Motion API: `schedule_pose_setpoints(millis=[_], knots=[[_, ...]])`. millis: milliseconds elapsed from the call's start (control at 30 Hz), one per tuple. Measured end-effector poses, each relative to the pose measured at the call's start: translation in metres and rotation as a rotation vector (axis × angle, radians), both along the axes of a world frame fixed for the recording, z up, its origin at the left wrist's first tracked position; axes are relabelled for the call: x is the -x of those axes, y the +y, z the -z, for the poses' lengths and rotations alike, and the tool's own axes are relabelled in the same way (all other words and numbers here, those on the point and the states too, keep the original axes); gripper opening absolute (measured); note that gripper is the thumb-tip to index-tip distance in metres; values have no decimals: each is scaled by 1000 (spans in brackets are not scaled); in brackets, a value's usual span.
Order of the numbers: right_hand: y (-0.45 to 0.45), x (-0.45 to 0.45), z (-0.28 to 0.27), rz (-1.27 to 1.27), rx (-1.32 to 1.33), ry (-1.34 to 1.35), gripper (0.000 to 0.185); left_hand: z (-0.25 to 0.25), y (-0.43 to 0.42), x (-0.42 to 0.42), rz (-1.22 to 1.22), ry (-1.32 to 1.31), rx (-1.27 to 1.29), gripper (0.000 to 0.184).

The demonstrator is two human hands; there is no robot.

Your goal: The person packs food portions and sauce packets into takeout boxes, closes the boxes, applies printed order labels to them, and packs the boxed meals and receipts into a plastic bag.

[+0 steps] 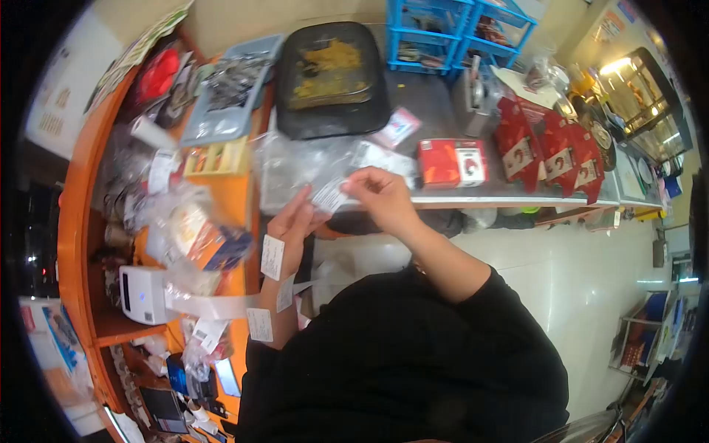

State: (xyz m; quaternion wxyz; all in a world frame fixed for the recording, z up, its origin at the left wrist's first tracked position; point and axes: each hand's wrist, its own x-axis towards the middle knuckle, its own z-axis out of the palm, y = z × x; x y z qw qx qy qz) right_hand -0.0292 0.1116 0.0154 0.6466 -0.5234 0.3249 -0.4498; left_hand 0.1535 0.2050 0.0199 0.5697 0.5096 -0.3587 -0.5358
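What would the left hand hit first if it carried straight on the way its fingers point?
Ahead of the left hand, probably the clear plastic, with the black tray behind it; depth is unclear from this view.

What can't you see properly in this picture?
In the head view:
- Writing on the white label at the right hand: too small and blurry.
- Left palm: turned away, hidden by the back of the left hand.
- Inside the red-and-white box: hidden by its cardboard.
- Top of the blue plastic racks: cut off by the picture's top edge.
- What the yellow stuff is: too blurry.
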Motion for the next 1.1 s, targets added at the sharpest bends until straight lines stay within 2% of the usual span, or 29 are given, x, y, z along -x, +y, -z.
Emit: schedule_pose_setpoints(millis=[67, 100, 133, 167, 233, 300, 333, 433, 567, 600, 700, 800, 900, 1000, 1100], knots=[[-43, 62, 3, 170, 65, 35, 12, 6, -51, 59, 51, -31, 47, 42], [-65, 101, -7, 165, -29, 152, 7, 8, -75, 84, 78, -51, 65, 43], [-82, 133, -21, 183, -70, 219, 10, 20, -100, 102, 175, -154, 70, 41], [-106, 161, -8, 232, 34, 203, 14, 27, -124, 125, 225, -249, 105, 41], [-140, 207, -5, 248, -69, 238, 15, 51, -170, 162, 237, -523, 212, 46], [-168, 230, 4, 189, -2, 358, 21, 68, -204, 190, 195, -777, 354, 50], [-180, 239, 9, 158, 27, 413, 24, 75, -216, 201, 224, -837, 308, 68], [-201, 241, 17, 53, 121, 760, 28, 82, -229, 228, 355, -1183, 113, 93], [-215, 224, 45, 13, 252, 891, 37, 81, -234, 234, 651, -1349, -96, 130], [-219, 221, 48, -18, 188, 899, 38, 84, -236, 233, 652, -1329, -88, 136], [-226, 219, 60, -104, 223, 1048, 39, 92, -234, 230, 622, -1316, -45, 137], [-221, 215, 60, -67, 271, 1172, 34, 92, -235, 232, 614, -1296, -42, 136], [-204, 205, 63, 300, 464, 1145, 32, 86, -236, 231, 652, -1269, -70, 136], [-190, 210, 53, 129, 757, 1302, 23, 90, -235, 230, 652, -1257, -73, 137], [-178, 207, 62, 84, 618, 1331, 24, 92, -236, 229, 655, -1244, -59, 139]])
